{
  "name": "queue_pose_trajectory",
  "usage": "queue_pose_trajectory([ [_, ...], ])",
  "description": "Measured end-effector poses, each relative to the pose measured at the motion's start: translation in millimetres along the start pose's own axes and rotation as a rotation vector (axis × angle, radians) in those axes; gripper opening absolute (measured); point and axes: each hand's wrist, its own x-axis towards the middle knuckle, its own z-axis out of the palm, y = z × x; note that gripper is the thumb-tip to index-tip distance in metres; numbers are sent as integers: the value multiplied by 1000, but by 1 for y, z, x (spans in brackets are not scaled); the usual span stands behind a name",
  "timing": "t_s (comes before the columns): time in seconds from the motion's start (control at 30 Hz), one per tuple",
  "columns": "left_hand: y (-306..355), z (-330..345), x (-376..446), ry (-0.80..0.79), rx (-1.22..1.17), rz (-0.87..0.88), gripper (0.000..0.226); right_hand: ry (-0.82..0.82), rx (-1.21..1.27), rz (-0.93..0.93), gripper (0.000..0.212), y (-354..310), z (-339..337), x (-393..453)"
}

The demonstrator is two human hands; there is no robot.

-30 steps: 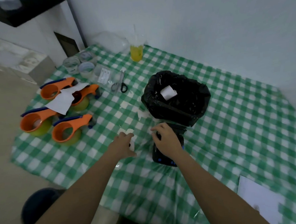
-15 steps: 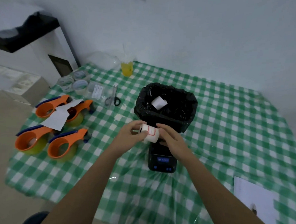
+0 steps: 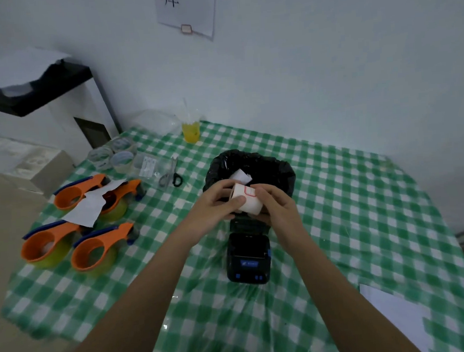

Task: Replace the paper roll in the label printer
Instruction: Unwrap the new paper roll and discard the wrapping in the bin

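Holding the label roll (image 3: 247, 201) with fingers of both left hand (image 3: 214, 207) and right hand (image 3: 278, 208) closed around it, above the label printer (image 3: 247, 253); next probably finding the loose end, then lowering it into the printer.

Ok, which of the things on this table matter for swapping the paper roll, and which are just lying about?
In the job:
- paper roll, held in left hand and right hand
- label printer
- black-lined bin

Lying about:
- four orange tape dispensers
- scissors
- yellow drink
- clear tape rolls
- white sheet
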Motion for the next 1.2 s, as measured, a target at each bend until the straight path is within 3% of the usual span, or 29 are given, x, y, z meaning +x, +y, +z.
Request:
queue_pose_trajectory([
  [0.13, 8, 1, 2, 19, 68, 60, 31, 68, -281, -148, 14, -4, -6, 3],
  [0.3, 14, 1, 0, 71, 181, 152, 35, 139, -782, -612, 10, -14, -16, 4],
  [0.4, 20, 2, 0, 59, 214, 196, 39, 136, -859, -715, 9, -24, -14, 4],
  [0.57, 30, 5, 0, 30, 234, 225, 45, 80, -802, -590, 17, -38, -16, 12],
  [0.9, 42, 6, 8, -10, 333, 229, 49, -45, -816, -597, 15, -56, -21, 14],
  [1.2, 47, 11, 12, -31, 463, 232, 50, -54, -796, -505, 12, -61, -26, 10],
])
